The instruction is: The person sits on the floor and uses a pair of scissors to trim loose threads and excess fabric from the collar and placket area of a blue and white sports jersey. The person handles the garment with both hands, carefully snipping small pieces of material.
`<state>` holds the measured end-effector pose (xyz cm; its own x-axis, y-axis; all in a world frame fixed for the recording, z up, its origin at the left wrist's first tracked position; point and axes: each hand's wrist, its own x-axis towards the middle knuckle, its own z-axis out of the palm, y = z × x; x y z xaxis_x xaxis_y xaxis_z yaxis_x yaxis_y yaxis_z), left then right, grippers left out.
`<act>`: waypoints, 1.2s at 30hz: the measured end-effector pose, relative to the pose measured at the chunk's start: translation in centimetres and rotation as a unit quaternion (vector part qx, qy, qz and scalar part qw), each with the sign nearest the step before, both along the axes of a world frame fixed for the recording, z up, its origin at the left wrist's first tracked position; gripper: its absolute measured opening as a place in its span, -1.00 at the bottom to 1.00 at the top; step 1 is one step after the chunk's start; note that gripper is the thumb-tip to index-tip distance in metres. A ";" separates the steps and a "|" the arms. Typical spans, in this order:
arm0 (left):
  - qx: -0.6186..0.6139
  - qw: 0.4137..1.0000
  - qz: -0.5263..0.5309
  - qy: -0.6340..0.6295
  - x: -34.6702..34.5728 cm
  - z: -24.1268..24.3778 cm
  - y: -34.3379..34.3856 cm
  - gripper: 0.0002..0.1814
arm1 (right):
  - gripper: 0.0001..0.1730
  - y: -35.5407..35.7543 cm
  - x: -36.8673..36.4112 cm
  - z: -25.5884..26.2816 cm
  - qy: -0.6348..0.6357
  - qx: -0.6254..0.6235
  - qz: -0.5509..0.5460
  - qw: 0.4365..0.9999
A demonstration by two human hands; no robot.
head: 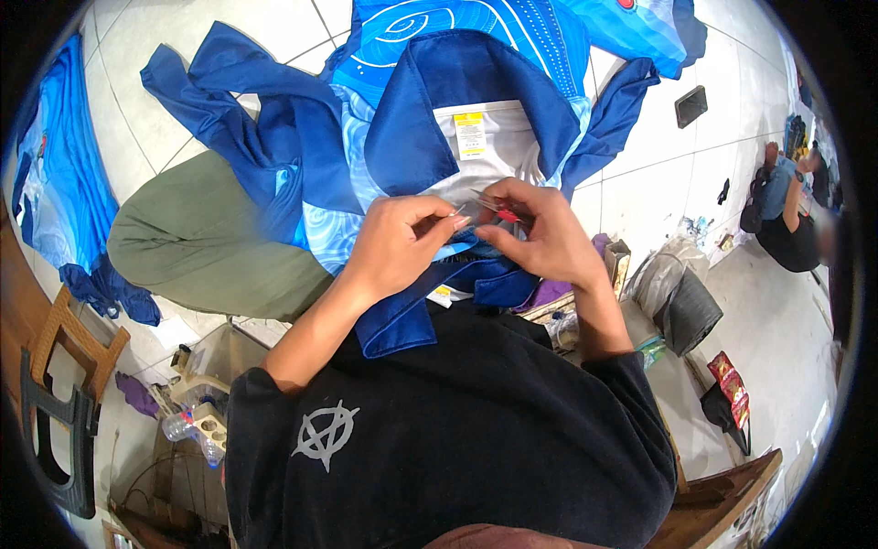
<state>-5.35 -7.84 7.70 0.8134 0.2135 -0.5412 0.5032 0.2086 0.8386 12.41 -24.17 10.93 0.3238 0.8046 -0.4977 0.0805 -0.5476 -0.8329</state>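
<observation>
Over a blue garment with a dark blue collar (pixel 405 130) and a sewn-in label (pixel 470 136), my two hands are close together. Between thumb and forefinger, my left hand (pixel 405 233) pinches something small and thin, too fine to name for certain. My right hand (pixel 542 230) holds small thread snips with a red part (pixel 507 214), their metal tips pointing towards my left fingers. The garment spreads across my lap and the floor, its long dark blue sleeves reaching out to both sides. A dark blue strip of fabric (pixel 398 326) hangs against my black shirt.
More blue garments (pixel 75 165) lie at the left and far side of the tiled floor. A black phone-like object (pixel 691 106) lies at the upper right. Another person (pixel 789 219) sits at the far right. Near me are a dark roll (pixel 691 312), a clear bin and plastic bottles.
</observation>
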 end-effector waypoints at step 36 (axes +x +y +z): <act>0.239 0.962 -0.033 -0.127 1.2 -0.5 -1.2 -0.87 | -0.83 -1.1 -2.4 -1.5 0.168 -0.020 -0.261 0.950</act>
<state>-4.19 -9.04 7.17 0.9268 0.3322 -0.1751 0.2676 -0.2572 0.9286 10.06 -25.27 9.43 0.4904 0.5568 -0.6704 -0.4780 -0.4714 -0.7411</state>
